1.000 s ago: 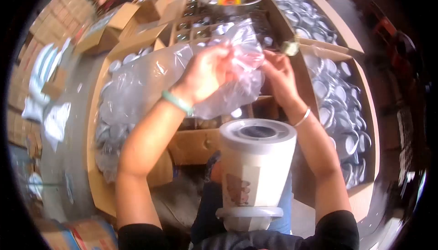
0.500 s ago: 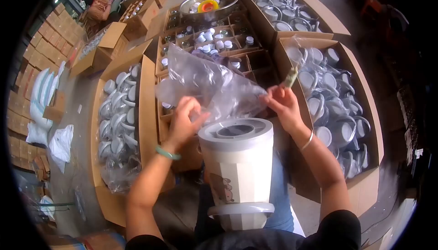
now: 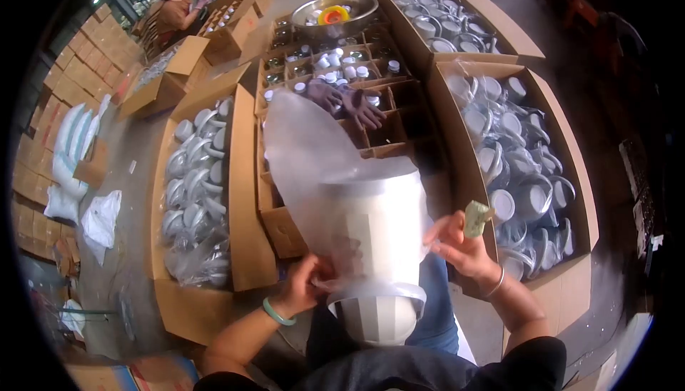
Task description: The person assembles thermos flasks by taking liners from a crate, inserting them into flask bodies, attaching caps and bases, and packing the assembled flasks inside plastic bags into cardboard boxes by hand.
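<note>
A white faceted canister (image 3: 385,241) with a grey rim and a pale ring low down stands upright over my lap. A clear plastic bag (image 3: 303,148) is drawn over its top and down its sides, its loose part fanning out to the upper left. My left hand (image 3: 303,287) pinches the bag's edge beside the canister's lower left. At the right side, my right hand (image 3: 464,248) grips the bag's edge between thumb and fingers. A pale green wrapping (image 3: 477,218) sits on a raised finger of that hand.
Open cartons of grey-lidded, bagged pieces stand at left (image 3: 246,248) and right (image 3: 585,205). Ahead, a divided carton (image 3: 282,230) holds white-capped bottles, purple gloves (image 3: 364,108) and a metal basin (image 3: 360,9). Two people work at the far left.
The bag has come down over the canister, and both hands have moved lower along its sides. The canister has tilted slightly, and the gloves ahead are now uncovered.
</note>
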`<action>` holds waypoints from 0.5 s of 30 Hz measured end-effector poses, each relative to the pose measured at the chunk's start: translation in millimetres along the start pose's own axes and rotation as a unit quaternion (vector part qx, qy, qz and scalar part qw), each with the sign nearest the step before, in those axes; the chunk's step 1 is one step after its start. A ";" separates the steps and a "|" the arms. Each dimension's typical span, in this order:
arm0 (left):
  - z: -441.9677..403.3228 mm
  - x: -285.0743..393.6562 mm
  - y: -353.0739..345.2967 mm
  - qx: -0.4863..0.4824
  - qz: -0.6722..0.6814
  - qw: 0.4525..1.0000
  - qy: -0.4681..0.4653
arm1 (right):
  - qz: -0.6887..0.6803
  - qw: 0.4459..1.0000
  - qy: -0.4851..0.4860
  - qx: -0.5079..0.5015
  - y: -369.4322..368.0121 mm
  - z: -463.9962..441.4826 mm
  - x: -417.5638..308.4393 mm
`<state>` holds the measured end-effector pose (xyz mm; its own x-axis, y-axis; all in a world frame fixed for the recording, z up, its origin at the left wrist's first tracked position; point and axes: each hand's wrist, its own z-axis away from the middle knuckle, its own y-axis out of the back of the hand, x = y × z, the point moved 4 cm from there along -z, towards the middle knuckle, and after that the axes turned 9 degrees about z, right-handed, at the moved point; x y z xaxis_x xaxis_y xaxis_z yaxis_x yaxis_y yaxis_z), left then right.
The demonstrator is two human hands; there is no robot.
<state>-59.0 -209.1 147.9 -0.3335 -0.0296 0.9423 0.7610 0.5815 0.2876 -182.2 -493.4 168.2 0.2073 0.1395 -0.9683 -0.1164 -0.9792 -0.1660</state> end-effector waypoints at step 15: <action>154.3 70.7 -86.6 -0.096 -0.281 0.945 -0.136 | 0.160 0.970 0.033 0.182 -83.6 143.3 57.8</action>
<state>-234.4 -136.1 163.2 -0.8257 -0.0648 0.5603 0.4999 0.3762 0.7801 -299.7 -382.4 99.4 0.1648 -0.1856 -0.9687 -0.5181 -0.8520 0.0751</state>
